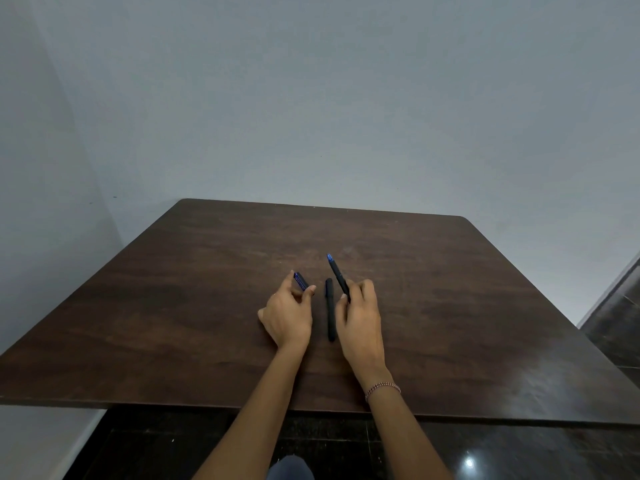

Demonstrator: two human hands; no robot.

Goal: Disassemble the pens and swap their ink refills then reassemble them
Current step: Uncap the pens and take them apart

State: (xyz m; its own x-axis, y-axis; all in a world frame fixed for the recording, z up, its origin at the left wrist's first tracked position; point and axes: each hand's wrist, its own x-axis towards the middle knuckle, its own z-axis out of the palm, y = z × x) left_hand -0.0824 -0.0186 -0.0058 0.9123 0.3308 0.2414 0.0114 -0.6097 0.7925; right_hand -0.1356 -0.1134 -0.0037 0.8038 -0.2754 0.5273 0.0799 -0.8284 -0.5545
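My left hand (287,315) pinches a short dark blue pen cap (301,281) between thumb and fingers, just above the table. In my right hand (358,317) is a black pen body with a blue end (336,273), its blue end pointing up and away from me. A second black pen (330,310) lies lengthwise on the brown wooden table (207,306), between my two hands and touching neither. The lower end of the held pen body is hidden in my right fingers.
The table's far edge meets a plain grey wall (346,116). Dark glossy floor (485,452) shows past the near and right edges. A beaded bracelet (382,389) circles my right wrist.
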